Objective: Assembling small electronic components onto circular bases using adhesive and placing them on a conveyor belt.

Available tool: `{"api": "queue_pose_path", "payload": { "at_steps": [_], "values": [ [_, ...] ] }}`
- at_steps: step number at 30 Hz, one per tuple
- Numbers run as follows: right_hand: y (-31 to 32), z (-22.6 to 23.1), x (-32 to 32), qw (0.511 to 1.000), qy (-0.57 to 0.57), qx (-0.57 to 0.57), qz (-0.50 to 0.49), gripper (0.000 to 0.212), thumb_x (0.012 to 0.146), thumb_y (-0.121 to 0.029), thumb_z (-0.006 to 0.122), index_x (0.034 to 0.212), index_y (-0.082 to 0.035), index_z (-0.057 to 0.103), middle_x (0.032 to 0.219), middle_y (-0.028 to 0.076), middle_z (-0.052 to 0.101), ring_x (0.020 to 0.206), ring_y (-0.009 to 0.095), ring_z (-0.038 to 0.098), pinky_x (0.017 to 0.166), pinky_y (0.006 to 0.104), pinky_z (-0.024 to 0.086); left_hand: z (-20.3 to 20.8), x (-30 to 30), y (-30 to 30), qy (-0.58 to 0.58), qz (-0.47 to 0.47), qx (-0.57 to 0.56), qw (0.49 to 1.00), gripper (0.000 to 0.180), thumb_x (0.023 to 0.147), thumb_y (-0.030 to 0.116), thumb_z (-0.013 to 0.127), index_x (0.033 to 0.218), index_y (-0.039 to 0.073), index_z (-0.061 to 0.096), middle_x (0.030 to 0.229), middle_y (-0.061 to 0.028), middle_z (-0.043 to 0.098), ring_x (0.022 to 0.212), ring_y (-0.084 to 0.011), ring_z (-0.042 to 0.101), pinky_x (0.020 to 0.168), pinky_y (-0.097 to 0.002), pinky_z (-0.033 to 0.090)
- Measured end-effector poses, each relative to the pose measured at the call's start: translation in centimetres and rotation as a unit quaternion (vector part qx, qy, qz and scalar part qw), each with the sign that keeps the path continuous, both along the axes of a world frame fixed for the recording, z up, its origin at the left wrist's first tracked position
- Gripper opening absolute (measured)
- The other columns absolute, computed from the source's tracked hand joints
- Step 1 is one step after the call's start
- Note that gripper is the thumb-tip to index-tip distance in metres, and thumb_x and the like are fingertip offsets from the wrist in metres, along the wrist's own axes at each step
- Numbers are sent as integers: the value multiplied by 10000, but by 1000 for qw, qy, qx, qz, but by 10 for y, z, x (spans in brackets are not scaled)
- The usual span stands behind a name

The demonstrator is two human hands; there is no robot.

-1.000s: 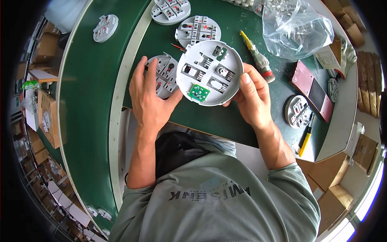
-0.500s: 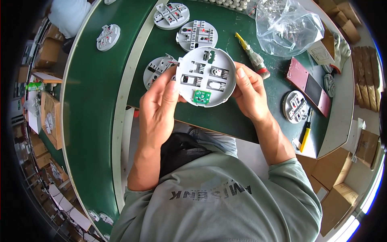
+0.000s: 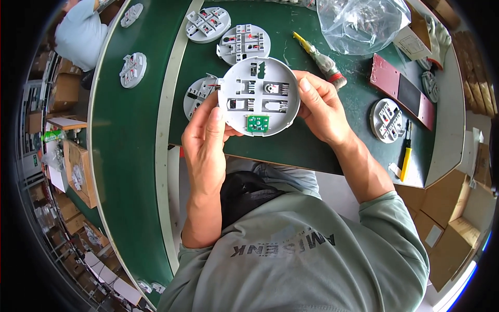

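Showing its open side to the camera, a shallow round housing of light-grey plastic [image 3: 259,97] is held up by both hands, apparently above the dark-green table [image 3: 291,139]. Its left rim is pinched by the left hand [image 3: 204,143], whose thumb and fingers [image 3: 213,122] are closed on the edge. Its right rim is gripped likewise by the right hand [image 3: 325,112], with the thumb laid near the edge and the fingers partly hidden underneath. By this hold at opposite edges, the recesses and the small green circuit board [image 3: 258,124] inside the housing are left uncovered, probably for easy viewing.

Beyond the housing, two light-grey discs with raised block-like parts [image 3: 244,44] [image 3: 208,23] are set out, and a third [image 3: 196,99] lies left of it, partly covered by the left hand. A yellow-tipped tool wrapped in clear plastic [image 3: 323,61] lies beyond and to the right of the housing. Well to its right, a similar grey disc [image 3: 386,120] and a yellow-handled screwdriver [image 3: 406,162] are placed close together, presumably within reach of the right hand.
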State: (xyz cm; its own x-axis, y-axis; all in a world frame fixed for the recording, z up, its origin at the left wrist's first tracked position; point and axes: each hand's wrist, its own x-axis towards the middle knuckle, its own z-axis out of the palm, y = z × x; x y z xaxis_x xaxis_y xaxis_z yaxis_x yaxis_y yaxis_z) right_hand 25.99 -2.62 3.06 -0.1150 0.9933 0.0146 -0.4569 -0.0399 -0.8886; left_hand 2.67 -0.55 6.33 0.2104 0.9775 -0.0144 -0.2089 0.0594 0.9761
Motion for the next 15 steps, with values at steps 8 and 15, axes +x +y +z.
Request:
{"api": "queue_pose_path", "payload": {
  "at_steps": [8,15],
  "values": [
    [4,-1,4,1000,-3,4,0,471,1157,-337,495,1450,20,589,1173,70,726,1034,125,690,883,293,558,-1,1,5,-23,-10,-19,1000,456,1147,242,521,1476,-72,550,1242,-133,716,1038,-164,725,882,-308,608],
    [2,-1,2,1000,2,9,13,487,1156,-334,496,1474,28,571,1209,94,729,1076,153,700,923,318,569,-5,-5,3,-39,-14,-13,999,446,1139,237,536,1474,-56,549,1275,-126,702,1085,-163,713,905,-305,600]
  ]
}}
